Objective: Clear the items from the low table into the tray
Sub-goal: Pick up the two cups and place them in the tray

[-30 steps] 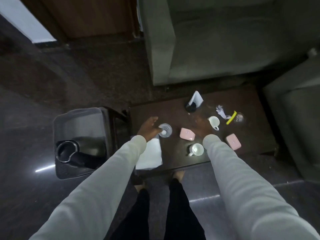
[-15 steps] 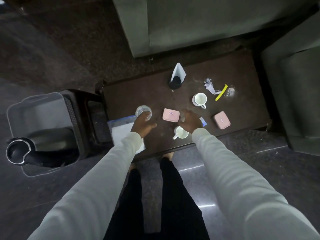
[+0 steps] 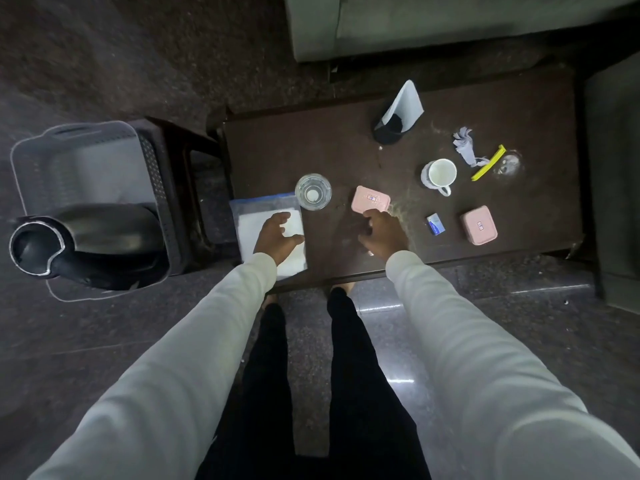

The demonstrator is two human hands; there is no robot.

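Note:
On the dark low table [image 3: 277,147] stand a clear glass [image 3: 313,192], a pink box [image 3: 370,199], a second pink box [image 3: 478,225], a white cup [image 3: 439,174] and a small blue packet [image 3: 435,224]. My left hand [image 3: 277,233] hovers with spread fingers over a white plastic bag [image 3: 252,220] at the table's front left corner. My right hand [image 3: 382,233] is curled downward over the other white cup near the front edge, hiding it; its fingertips are beside the nearer pink box. The grey tray [image 3: 86,161] sits to the left of the table.
A black and steel kettle [image 3: 86,244] lies in the tray, which rests on a dark stool [image 3: 194,174]. At the table's far side are a black holder with white paper [image 3: 398,116], crumpled paper [image 3: 464,145] and a yellow strip [image 3: 487,162]. Sofas border the back and right.
My left hand has left the glass and come back over the white bag. My right hand has closed down over the front cup, which no longer shows. The view has tilted downward.

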